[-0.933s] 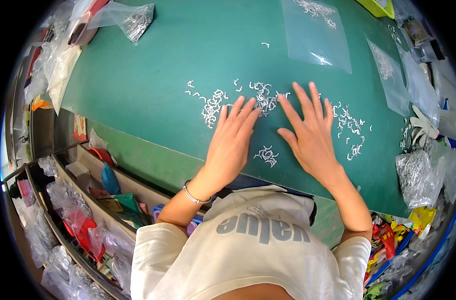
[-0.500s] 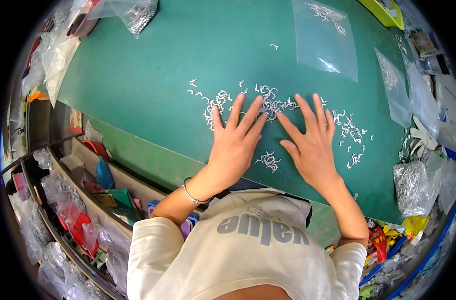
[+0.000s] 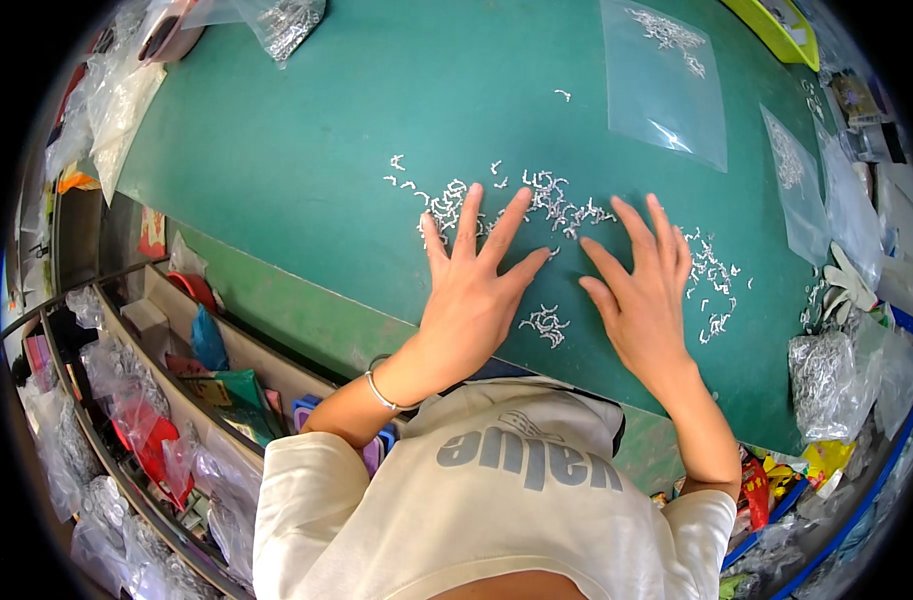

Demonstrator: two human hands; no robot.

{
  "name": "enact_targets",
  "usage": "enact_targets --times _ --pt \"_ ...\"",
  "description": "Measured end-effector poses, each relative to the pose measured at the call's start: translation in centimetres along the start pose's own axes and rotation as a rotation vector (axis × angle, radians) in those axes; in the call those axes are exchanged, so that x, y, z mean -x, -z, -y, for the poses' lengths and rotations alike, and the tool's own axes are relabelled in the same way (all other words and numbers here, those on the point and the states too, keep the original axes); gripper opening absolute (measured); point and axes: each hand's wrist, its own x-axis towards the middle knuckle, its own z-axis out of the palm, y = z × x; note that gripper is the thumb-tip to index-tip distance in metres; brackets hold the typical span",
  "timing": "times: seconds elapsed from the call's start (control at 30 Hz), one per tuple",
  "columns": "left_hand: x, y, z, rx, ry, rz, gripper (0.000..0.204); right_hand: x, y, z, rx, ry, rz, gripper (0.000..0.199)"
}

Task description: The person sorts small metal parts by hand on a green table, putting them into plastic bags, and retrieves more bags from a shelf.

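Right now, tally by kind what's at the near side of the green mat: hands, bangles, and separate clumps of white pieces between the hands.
Hands spread flat on the green mat: 2, left hand and right hand
Bangle on the left wrist: 1
Clump of white pieces: 1
Total: 4

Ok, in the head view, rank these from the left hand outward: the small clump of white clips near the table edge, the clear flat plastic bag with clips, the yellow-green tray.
1. Small clump of white clips, just right of the left hand.
2. Clear flat plastic bag, far side, to the right.
3. Yellow-green tray, far right corner.
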Motion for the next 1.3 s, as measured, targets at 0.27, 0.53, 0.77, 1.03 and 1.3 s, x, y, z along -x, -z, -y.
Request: enact_targets --times 0.27,0.53,0.77,1.03,1.3 --pt "-0.5 -0.6 -0.4 0.148 0.063 -0.109 0.022 -0.3 -0.6 0.2 -0.067 0.030 -0.078 0.031" --pt "-0.6 -1.1 0.3 0.222 0.004 -0.191 0.015 -0.2 -0.6 -0.2 -0.096 0.008 -0.152 0.031" --pt "-0.2 -1.1 0.6 0.230 0.070 -0.258 0.014 1.0 -0.3 0.6 -0.087 0.040 -0.001 0.038" --pt "-0.3 -1.2 0.5 0.276 0.003 -0.266 0.015 0.2 -0.8 1.3 -0.177 0.099 -0.021 0.037" --pt "-0.5 -0.8 0.3 0.225 -0.072 -0.249 0.015 0.6 -0.6 1.3 -0.202 0.062 -0.060 0.036"
